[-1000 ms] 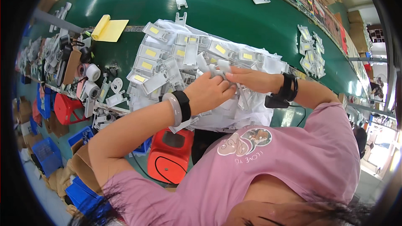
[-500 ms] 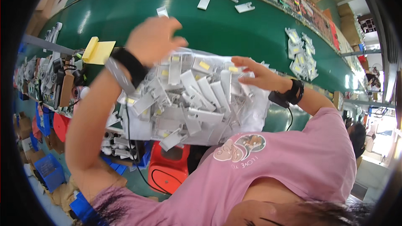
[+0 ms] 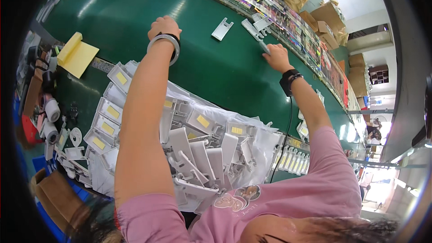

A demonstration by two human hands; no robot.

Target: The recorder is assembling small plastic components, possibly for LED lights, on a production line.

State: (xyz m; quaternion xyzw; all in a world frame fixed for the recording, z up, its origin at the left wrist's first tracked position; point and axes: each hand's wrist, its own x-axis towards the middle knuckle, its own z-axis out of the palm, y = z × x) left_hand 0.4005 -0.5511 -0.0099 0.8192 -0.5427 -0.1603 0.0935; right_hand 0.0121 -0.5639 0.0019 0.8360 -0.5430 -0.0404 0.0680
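My left hand [image 3: 164,27] is stretched far out over the green work surface [image 3: 211,69], its fingers curled down. Whatever lies under or in them is hidden. Farther right, my right hand [image 3: 277,57] grips a greyish-white plastic part [image 3: 264,47], whose end sticks out past the fingers. Just beyond that hand lie a few flat white plastic parts with notched ends; another white plastic part [image 3: 222,29] lies alone between my hands. Below my arms is a heap of white plastic housings [image 3: 202,150], many with a yellow label, on white plastic sheeting.
A yellow sheet pad [image 3: 78,58] lies at the left. White and dark fittings [image 3: 51,110] crowd the left side. More white parts stand in a row [image 3: 294,159] at the right, beside my right arm. Cardboard boxes [image 3: 330,18] stand beyond the far edge. A cable hangs from my right wrist.
Both hands have moved from over the heap out across the green surface. My right hand has taken hold of a part there. The left hand's fingers have curled, and the view has shifted.
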